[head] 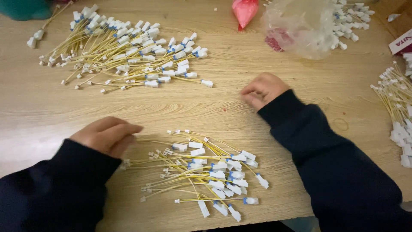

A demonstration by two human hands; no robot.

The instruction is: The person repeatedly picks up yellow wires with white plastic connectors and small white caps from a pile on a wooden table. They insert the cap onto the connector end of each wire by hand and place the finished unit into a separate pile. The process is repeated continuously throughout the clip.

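Observation:
My left hand [107, 134] rests on the wooden table [223, 99], its fingers curled and touching the left ends of a near pile of yellow wires with white connectors [201, 172]. My right hand [262, 89] lies knuckles up on bare wood past that pile, fingers curled under; whether it holds anything is hidden. Both arms wear dark sleeves. A bigger heap of the same wires [124, 51] lies at the far left, away from both hands.
A clear plastic bag [300, 25] with white connectors beside it sits at the far right. A pink bag [244, 12] is next to it. More wires [397, 107] lie along the right edge. A teal object [25, 8] is at the far left corner.

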